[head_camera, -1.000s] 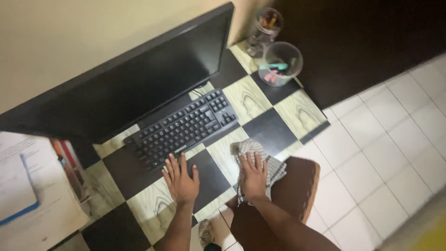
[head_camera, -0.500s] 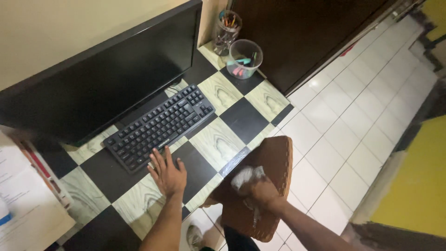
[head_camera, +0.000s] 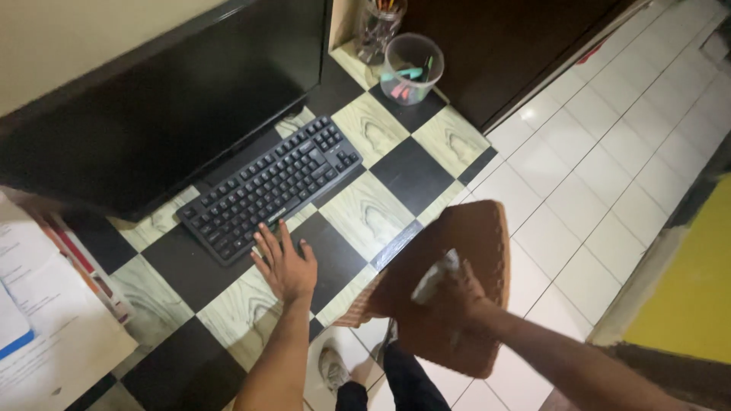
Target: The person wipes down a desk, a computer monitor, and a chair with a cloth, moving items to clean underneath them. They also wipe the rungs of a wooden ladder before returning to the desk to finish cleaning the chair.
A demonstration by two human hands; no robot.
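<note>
Two hands are at work: the left hand (head_camera: pixel 287 266) lies open, flat on the checkered desk (head_camera: pixel 358 213) beside the black keyboard (head_camera: pixel 268 188); the right hand (head_camera: pixel 454 293) grips a checked cloth (head_camera: pixel 432 278) over the brown chair seat (head_camera: pixel 472 243), off the desk.

We count one monitor (head_camera: pixel 164 106) | one black keyboard (head_camera: pixel 268 189) | two clear containers (head_camera: pixel 411 68) of pens | one brown chair seat (head_camera: pixel 464 251) | one cloth (head_camera: pixel 435 275) | two hands of ours, left hand (head_camera: pixel 285 266), right hand (head_camera: pixel 457 297) | one shoe (head_camera: pixel 333 367)
</note>
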